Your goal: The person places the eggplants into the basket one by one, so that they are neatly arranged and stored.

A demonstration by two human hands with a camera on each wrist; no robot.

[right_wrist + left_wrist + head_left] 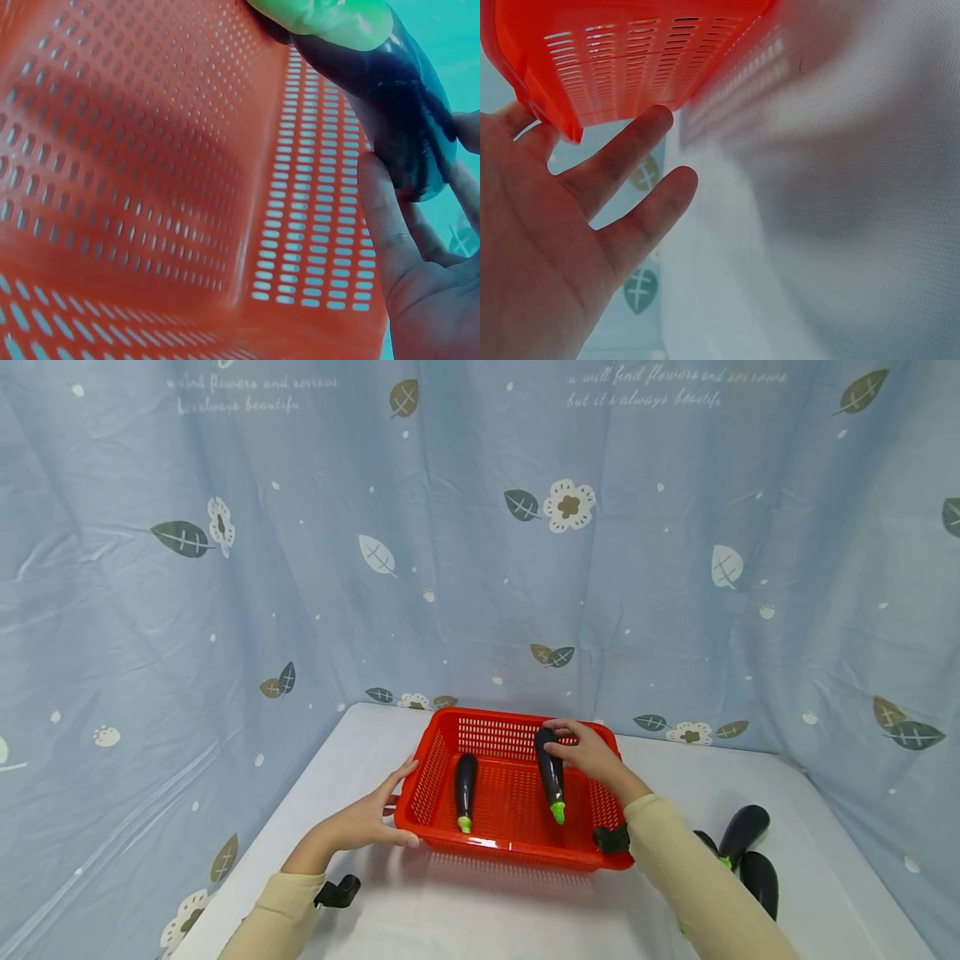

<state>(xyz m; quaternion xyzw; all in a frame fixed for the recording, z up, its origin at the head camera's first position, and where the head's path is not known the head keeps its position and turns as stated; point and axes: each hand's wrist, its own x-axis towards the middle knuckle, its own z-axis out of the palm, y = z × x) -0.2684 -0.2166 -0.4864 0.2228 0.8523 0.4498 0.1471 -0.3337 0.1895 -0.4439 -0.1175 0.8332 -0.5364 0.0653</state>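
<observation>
A dark purple eggplant (550, 768) is pinched near its rounded end by my right hand (592, 756), over the right part of a red plastic basket (517, 847). Its green stem end points toward me and downward. The right wrist view shows the fingers around the held eggplant (390, 97). Inside the basket, on the left, lies another eggplant (466, 789). My left hand (367, 817) rests against the basket's left edge, thumb and fingers spread. From the left wrist, the hand (562, 217) shows straight fingers beside and below the basket wall (630, 67).
Several eggplants (744, 831) lie on the white tabletop (450, 910) at the right, partly hidden by my right sleeve (697, 877). A blue patterned curtain (465, 527) hangs behind and beside the table.
</observation>
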